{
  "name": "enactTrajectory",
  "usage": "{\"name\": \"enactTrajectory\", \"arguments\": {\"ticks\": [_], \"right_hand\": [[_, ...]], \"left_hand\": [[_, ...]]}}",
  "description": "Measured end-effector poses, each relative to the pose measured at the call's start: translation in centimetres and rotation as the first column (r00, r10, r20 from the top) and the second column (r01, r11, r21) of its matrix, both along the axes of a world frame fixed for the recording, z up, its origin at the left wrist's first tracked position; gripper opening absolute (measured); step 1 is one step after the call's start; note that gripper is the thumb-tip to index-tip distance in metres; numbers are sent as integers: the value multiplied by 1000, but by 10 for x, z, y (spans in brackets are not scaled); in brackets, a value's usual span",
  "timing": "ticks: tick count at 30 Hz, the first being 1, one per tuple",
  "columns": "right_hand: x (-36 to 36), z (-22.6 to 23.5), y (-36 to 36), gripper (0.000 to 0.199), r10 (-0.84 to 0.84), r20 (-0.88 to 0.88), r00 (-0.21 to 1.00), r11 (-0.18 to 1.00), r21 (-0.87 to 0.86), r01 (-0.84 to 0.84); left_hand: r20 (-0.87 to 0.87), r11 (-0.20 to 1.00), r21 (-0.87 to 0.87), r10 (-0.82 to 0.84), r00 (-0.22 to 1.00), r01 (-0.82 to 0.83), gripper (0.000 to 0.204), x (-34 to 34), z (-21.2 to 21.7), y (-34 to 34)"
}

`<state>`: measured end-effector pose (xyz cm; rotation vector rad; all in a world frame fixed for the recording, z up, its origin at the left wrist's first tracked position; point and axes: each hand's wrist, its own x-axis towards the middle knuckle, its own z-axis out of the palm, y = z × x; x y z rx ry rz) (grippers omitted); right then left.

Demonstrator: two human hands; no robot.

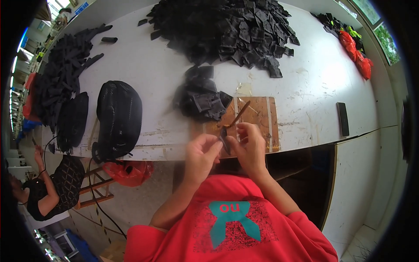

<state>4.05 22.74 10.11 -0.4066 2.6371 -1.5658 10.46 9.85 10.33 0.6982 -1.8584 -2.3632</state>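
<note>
My left hand and my right hand meet at the near edge of the white table, over a brown wooden board. Between the fingertips of both hands I pinch a small black fabric piece. A thin brown stick-like tool rises slantwise from my right fingers over the board. Just beyond my left hand lies a small heap of black fabric pieces.
A large pile of black fabric pieces covers the far table. Two black bags and black strips lie at the left. A dark flat bar lies right. Red and black items sit far right. Another person sits lower left.
</note>
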Motion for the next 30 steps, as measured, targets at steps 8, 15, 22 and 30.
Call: {"name": "enactTrajectory", "arguments": {"ticks": [8, 15, 22, 30], "right_hand": [[11, -6, 3, 14, 165, -214, 963, 982, -59, -182], [5, -19, -9, 11, -28, -199, 980, 998, -56, 18], [-11, 1, 19, 5, 567, 669, 480, 587, -737, 334], [-22, 41, 16, 20, 550, 622, 557, 707, -702, 86]], "left_hand": [[-165, 818, -570, -21, 986, -78, 11, -3, -3, 12], [35, 947, 241, 212, 977, -214, 18, -16, -4, 8], [-104, 962, 271, 35, 994, -6, 20, -16, -1, 1], [-268, 964, 265, 68, 961, 6, 24, -25, 21, 5]]}}
